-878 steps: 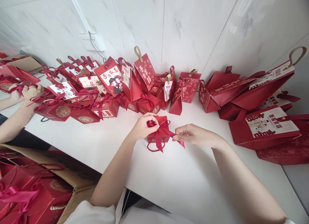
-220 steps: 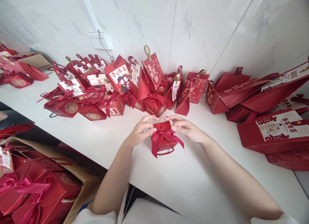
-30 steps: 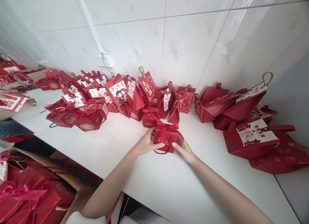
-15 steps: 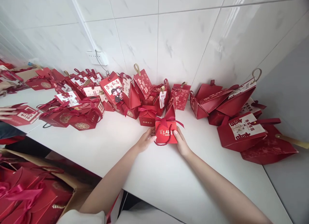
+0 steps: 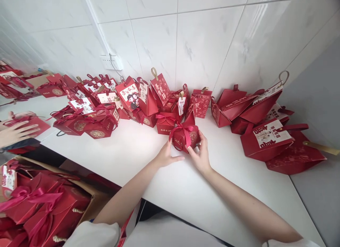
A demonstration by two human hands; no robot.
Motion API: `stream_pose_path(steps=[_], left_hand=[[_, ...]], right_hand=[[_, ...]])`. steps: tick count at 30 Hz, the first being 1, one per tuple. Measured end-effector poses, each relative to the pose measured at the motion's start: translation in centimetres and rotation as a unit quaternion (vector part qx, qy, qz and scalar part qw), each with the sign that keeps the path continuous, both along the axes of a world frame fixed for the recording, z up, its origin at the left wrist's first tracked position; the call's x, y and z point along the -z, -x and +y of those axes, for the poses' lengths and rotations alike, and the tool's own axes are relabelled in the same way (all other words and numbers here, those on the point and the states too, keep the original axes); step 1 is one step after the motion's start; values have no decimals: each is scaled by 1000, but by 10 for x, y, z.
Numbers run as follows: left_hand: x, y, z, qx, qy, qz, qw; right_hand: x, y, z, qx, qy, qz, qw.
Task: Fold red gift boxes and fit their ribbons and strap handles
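A small red gift box (image 5: 189, 138) with a tied red ribbon bow stands on the white table (image 5: 148, 190), turned corner-on toward me, close to the row of finished boxes. My right hand (image 5: 199, 155) grips its near right side, fingers wrapped up the face. My left hand (image 5: 167, 155) rests against its left side, fingers stretched along the table. Directly behind it stands another ribboned red box (image 5: 165, 122).
Several red gift boxes and bags (image 5: 127, 98) line the tiled wall; larger red bags (image 5: 268, 137) lie at the right. A cardboard carton of ribboned boxes (image 5: 39, 208) sits lower left. Another person's hand (image 5: 14, 132) holds a red box at the far left.
The ribboned box has been pushed away from me toward the row and turned corner-on. My left hand has loosened from its side. The other person's hand has shifted at the left.
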State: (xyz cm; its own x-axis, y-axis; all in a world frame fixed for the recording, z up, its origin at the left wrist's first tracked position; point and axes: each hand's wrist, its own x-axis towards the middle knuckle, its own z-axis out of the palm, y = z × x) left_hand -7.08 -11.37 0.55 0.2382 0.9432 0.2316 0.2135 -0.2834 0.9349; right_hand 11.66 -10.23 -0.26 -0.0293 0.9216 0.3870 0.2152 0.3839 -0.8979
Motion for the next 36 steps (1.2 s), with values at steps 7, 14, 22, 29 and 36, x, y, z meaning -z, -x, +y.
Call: stream_pose_path(steps=[7, 14, 22, 29, 36], left_hand=[[-1, -4, 4, -33, 50, -168, 984], [9, 2, 8, -25, 168, -252, 953], [12, 3, 11, -34, 204, -234, 950], [14, 2, 13, -21, 179, -226, 957], [5, 5, 6, -12, 227, -327, 917]], right_hand=[[-16, 2, -17, -44, -49, 13, 998], [3, -1, 4, -93, 102, 140, 981], [12, -3, 13, -128, 188, 182, 957], [6, -3, 16, -124, 205, 180, 954], [10, -5, 18, -160, 143, 197, 957]])
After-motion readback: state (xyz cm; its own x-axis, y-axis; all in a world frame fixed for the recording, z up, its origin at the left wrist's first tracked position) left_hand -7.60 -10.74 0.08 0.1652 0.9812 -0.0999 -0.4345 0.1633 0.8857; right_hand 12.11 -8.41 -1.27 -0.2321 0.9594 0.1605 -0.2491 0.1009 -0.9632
